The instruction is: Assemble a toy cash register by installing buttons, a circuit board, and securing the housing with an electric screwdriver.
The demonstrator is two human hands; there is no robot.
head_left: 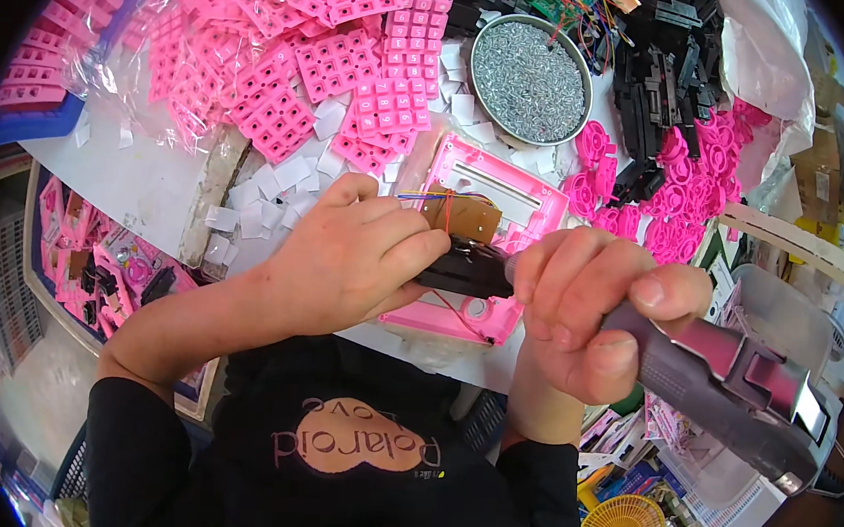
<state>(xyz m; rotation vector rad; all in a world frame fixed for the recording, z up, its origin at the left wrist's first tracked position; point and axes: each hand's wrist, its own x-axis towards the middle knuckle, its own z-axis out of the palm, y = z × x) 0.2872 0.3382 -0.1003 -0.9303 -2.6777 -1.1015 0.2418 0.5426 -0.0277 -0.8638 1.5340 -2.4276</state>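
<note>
- The pink housing (547, 206) lies on the desk (128, 178), in front of the person; it looks light, stiff and slick, best held by its outer rim.
- Over the housing, the left hand (368, 244) pinches 1 black part (471, 273), beside a brown circuit board (466, 215); the board's thin wires (428, 196) look fragile, so its edges suit gripping better.
- Right of the housing, the right hand (595, 299) is wrapped around 1 power screwdriver (704, 364), likely heavy; I cannot tell whether its tip touches the part.
- Beyond the housing, 1 round tin (523, 141) holds many small screws (528, 82).
- Far left beyond the housing, a blue crate (48, 125) holds pink keypads (32, 69).
- Left of the housing, a lower tray (39, 285) holds pink and black pieces (105, 276).
</note>
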